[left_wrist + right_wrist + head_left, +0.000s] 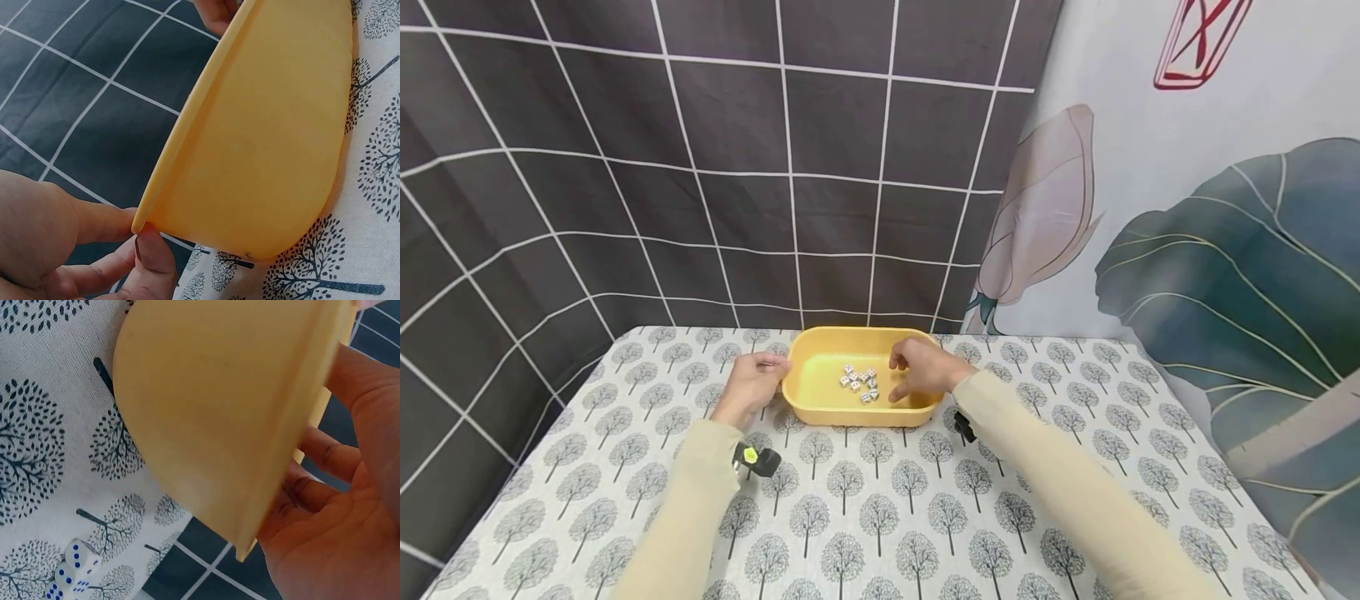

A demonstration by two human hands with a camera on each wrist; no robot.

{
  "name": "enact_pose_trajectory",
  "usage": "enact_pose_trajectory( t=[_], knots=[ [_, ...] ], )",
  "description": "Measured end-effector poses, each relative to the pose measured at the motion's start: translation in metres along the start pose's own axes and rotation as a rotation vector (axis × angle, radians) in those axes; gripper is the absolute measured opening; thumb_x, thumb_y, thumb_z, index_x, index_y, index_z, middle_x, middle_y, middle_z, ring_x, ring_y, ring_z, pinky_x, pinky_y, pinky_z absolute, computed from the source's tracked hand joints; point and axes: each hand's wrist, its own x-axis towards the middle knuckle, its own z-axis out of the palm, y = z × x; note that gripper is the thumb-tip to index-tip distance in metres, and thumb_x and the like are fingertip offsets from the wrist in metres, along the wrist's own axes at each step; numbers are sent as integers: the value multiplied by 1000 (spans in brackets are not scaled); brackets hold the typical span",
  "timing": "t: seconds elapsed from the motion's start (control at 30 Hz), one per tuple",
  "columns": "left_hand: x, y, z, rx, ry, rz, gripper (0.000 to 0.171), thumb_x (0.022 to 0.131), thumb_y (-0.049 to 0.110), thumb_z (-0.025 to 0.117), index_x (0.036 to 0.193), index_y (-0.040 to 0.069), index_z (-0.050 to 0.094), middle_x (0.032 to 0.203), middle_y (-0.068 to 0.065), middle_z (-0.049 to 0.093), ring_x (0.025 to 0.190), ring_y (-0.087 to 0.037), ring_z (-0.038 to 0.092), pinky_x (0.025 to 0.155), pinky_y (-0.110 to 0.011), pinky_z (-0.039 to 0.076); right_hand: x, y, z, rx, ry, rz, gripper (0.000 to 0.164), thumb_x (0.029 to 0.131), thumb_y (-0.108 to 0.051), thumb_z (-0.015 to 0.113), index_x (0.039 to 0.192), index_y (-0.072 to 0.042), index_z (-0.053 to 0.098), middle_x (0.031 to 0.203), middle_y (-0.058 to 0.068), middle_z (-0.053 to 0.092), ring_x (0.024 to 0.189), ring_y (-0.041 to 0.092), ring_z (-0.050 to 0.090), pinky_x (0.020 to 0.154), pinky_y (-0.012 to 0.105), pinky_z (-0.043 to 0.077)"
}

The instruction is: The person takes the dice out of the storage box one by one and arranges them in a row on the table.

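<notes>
A yellow oblong plastic basin (827, 415) stands on the table with several white dice (855, 382) lying loose inside it. My left hand (751, 385) is at the basin's left end. In the left wrist view its thumb (155, 253) and a finger pinch the rim. My right hand (927, 367) reaches over the right end into the basin, thumb and fingers spread apart, to the right of the dice. The right wrist view shows its fingers (322, 469) behind the basin wall, which hides the fingertips.
A few more white dice (74, 567) with blue pips lie on the cloth outside the basin in the right wrist view. A tree-print tablecloth (842, 517) covers the table. Behind rises a dark gridded curtain (737, 208), with a flower-print hanging (1150, 208) at the right.
</notes>
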Motion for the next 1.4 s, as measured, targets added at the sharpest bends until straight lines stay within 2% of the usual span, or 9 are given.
enact_pose_trajectory(
  t=[0.27, 0.47, 0.8, 0.93, 1.13, 1.2, 1.3, 1.4],
  knots=[
    [4, -2, 0, 5, 3, -1, 32, 103, 19, 59, 129, 0, 60, 121, -18, 67, 92, -19, 65, 92, -35, 56, 7, -5, 9, -99, -65, 24, 60, 72, -27, 93, 117, -1, 63, 104, 8, 64, 89, 16, 55, 85, 29, 51],
    [4, -3, 1, 14, 0, -5, 32, 103, 19, 60, 129, 1, 61, 120, -17, 67, 92, -18, 65, 87, -30, 56, 10, -11, 19, -99, -98, 49, 61, 77, -23, 90, 126, -1, 60, 100, 5, 63, 91, 17, 56, 90, 32, 53],
    [3, -3, 0, -2, -4, -4, 31, 103, 18, 59, 129, 0, 60, 119, -17, 67, 91, -18, 64, 83, -26, 56, 15, -14, 37, -75, -7, 33, 60, 77, -26, 90, 123, -3, 60, 108, 6, 62, 106, 23, 55, 104, 38, 50],
    [3, -3, 0, 0, 4, 4, 31, 103, 17, 60, 128, -1, 61, 117, -16, 67, 90, -17, 64, 82, -26, 56, 15, -15, 38, -57, 8, 42, 58, 79, -31, 88, 122, -4, 59, 104, 4, 58, 108, 23, 51, 101, 38, 50],
    [3, -3, 1, 7, 9, 5, 31, 103, 18, 60, 128, -1, 61, 118, -17, 67, 92, -18, 65, 82, -25, 55, 15, -12, 39, -40, 38, 30, 59, 84, -35, 84, 127, -4, 58, 95, 2, 57, 99, 20, 52, 90, 34, 51],
    [3, -3, 1, 2, 7, 4, 32, 103, 18, 60, 128, -1, 61, 119, -18, 67, 93, -19, 66, 84, -27, 56, 16, -11, 39, -36, 46, 17, 59, 85, -34, 83, 128, -4, 58, 97, 4, 59, 102, 22, 55, 93, 36, 51],
    [3, -3, 1, -9, 5, 3, 32, 103, 17, 60, 128, -1, 60, 119, -18, 67, 94, -20, 66, 88, -30, 56, 17, -9, 38, -36, 40, -1, 62, 84, -33, 85, 133, -7, 58, 103, 6, 63, 113, 25, 56, 106, 40, 48],
    [3, -3, 2, -16, 5, 4, 32, 103, 17, 60, 128, -2, 60, 120, -19, 66, 94, -20, 66, 88, -30, 57, 17, -9, 35, -38, 15, -17, 65, 81, -30, 86, 137, -12, 59, 101, 6, 64, 112, 24, 56, 110, 43, 46]
  ],
)
